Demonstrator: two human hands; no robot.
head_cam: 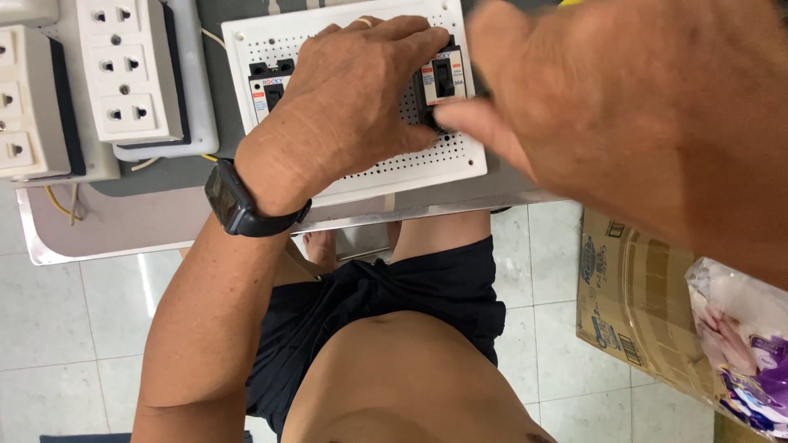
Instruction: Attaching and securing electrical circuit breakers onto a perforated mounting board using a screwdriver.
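Observation:
A white perforated board (427,160) lies on the grey table top, carrying black circuit breakers. My left hand (345,98), with a ring and a dark wristwatch, rests palm down on the board, covering its middle between a breaker at the left (269,86) and one at the right (442,78). My right hand (624,107) looms large and blurred close to the camera, its fingertip (447,119) touching the lower edge of the right breaker. Neither hand is seen gripping anything.
White socket blocks (127,70) and another (25,102) sit at the table's left, with thin wires. The table's metal edge (107,250) runs below. A cardboard box (636,303) and a plastic-wrapped pack (747,344) stand on the tiled floor at right.

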